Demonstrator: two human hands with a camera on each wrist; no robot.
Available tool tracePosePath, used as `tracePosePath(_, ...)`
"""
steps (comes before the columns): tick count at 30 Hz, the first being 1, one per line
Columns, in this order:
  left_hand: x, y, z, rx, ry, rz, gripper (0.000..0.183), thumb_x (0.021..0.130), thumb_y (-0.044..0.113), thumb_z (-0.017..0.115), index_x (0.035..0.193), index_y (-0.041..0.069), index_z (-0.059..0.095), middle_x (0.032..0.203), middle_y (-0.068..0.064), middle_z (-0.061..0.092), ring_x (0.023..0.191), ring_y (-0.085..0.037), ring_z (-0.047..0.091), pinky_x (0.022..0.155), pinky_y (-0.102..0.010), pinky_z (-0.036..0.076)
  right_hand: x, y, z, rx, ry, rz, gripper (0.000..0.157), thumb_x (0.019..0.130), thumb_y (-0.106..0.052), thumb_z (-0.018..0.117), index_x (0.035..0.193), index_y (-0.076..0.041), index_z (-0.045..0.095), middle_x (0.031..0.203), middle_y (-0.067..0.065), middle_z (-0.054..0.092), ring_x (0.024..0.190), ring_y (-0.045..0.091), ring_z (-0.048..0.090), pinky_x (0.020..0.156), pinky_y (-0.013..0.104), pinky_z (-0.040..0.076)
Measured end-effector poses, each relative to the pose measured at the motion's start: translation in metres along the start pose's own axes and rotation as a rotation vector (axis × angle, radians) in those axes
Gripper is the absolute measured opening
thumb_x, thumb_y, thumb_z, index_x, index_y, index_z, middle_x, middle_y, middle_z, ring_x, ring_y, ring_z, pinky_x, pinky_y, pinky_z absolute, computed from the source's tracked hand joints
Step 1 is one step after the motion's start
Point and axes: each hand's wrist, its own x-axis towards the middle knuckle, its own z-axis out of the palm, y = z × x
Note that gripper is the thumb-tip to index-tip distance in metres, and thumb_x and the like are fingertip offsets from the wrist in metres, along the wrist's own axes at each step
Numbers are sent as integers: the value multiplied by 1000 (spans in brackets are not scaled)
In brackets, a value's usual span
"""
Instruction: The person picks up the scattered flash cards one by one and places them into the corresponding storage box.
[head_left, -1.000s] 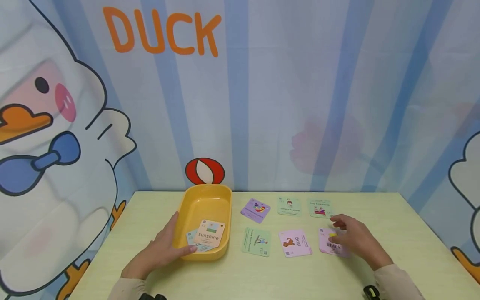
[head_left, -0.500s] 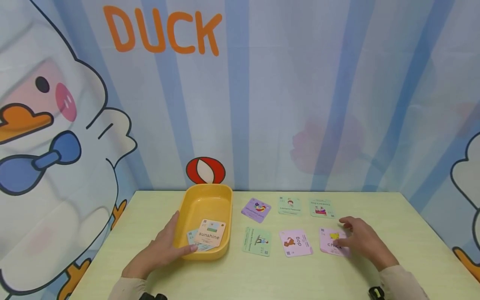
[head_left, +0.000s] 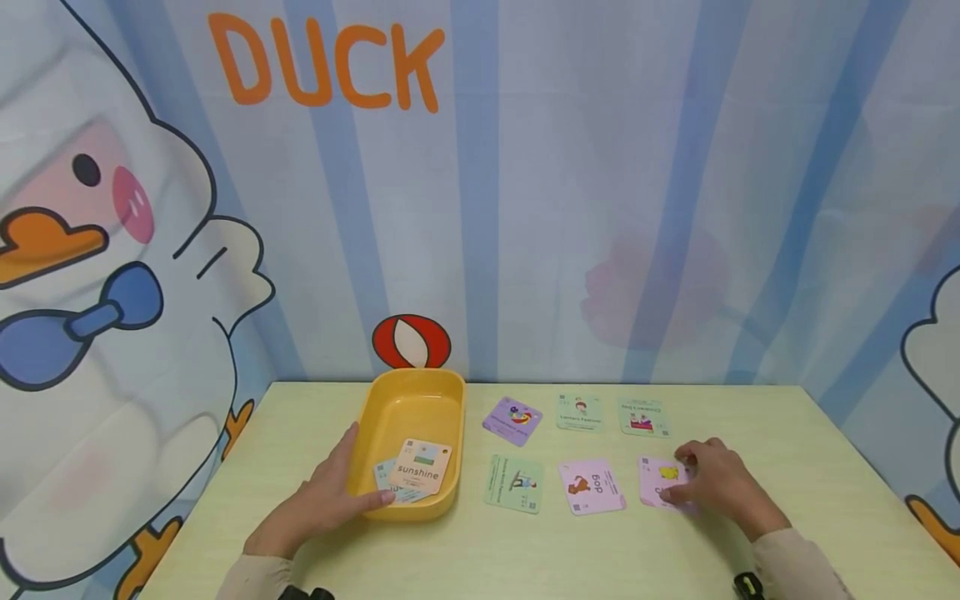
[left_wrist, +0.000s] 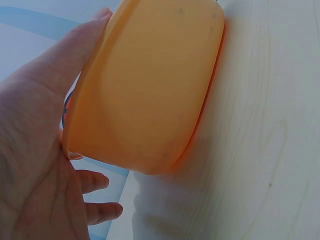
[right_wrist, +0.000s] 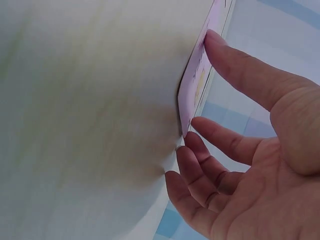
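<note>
My left hand (head_left: 318,500) holds the front left corner of a yellow plastic tray (head_left: 408,400). Its thumb lies over the near rim and its fingers run along the left side; in the left wrist view the tray's outer wall (left_wrist: 155,85) fills the middle. A sunshine card (head_left: 420,467) lies in the tray on top of a pale blue card (head_left: 384,477). My right hand (head_left: 723,483) pinches a pink chick card (head_left: 654,475), its word partly covered. In the right wrist view the thumb is on the card's face (right_wrist: 189,100) and fingertips meet its edge.
Left of the chick card lie a pink dog card (head_left: 592,487) and a green card (head_left: 513,483). Behind them are a purple card (head_left: 512,421), a Lantern Festival card (head_left: 579,412) and another green card (head_left: 643,417). A duck-print curtain (head_left: 540,192) hangs at the table's back edge.
My right hand first drew slightly right, then came back left and closer over the chick card, its fingers drawing in and its thumb covering the word. The left hand and tray stayed still.
</note>
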Motion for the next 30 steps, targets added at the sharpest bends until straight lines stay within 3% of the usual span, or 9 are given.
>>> tracePosePath(6,0,1,0,3,-1,3,128,78,60,80,163,9,-3,169,-20,11,150,-44,23,117,-69,24,2,0,0,9,-13,2,66,71,-33,93,116,5,65,107,18,59,94,32,53,89,55,49)
tracePosePath(30,0,3,-1,5,-8,-12,130,78,60,80,163,7,-3,169,-21,8,152,-45,19,118,-67,22,2,-3,-1,42,-25,14,58,72,-26,93,110,5,62,107,18,57,91,29,51,83,46,48)
